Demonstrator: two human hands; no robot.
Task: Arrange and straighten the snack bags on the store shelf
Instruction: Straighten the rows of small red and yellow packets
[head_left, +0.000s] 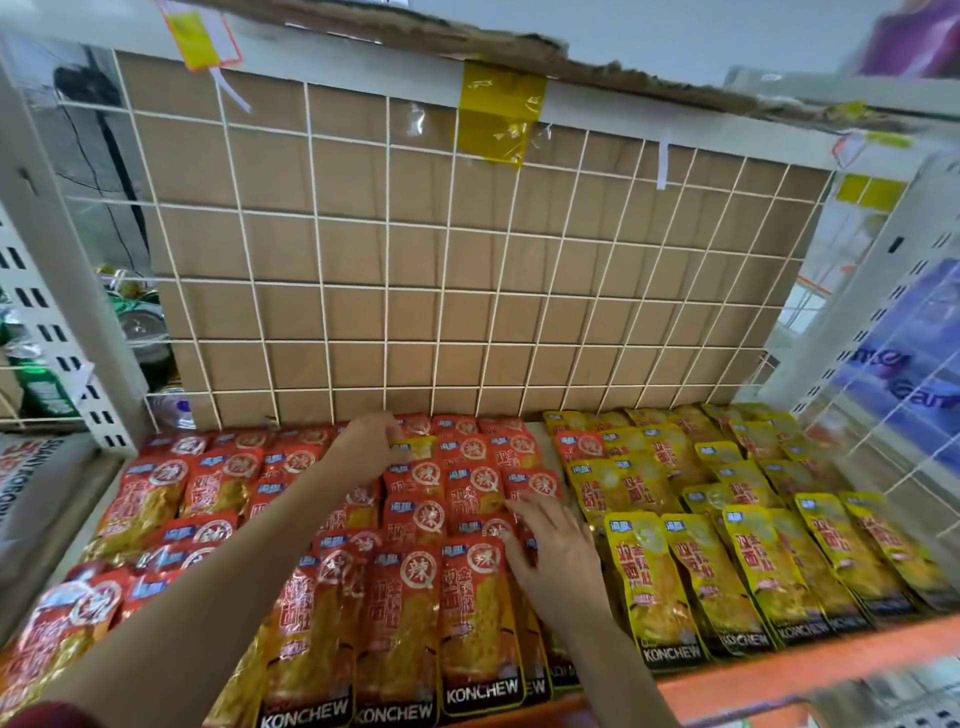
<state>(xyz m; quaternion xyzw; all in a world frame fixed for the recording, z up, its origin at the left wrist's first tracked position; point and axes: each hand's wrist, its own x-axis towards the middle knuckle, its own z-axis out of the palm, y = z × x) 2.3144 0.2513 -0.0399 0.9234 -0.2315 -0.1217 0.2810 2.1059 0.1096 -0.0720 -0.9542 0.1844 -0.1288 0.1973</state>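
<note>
The red snack bags (395, 623) are flat, glossy plastic pouches, long and rectangular. Each has a round white-ringed emblem near the top and a clear window showing pale yellow shreds, and the foil crinkles and catches the light. They lie overlapping like shingles in rows across the left and middle of the shelf (779, 670). The yellow snack bags (753, 561), same shape and sheen, fill the right part, running from the near edge to the far corner.

The left hand (370, 448) reaches to the far rows. Its fingers are curled over the edge of a lone yellow bag (418, 448) that sits among the red ones, gripping it. The right hand (558, 551) lies nearer, at the seam between red and yellow. Its fingers are spread and almost straight, pressing flat on the red pouches and grasping nothing.

The shelf has a smooth orange front lip. Behind the bags rises a white wire grid (467, 291) of square cells, backed by matte brown cardboard (353, 260) with a torn upper edge. A strip of translucent yellow tape (498, 114) is stuck over the top. A white perforated metal upright (47, 322) stands at the left. A blue package (909, 364) shows behind wire on the right.
</note>
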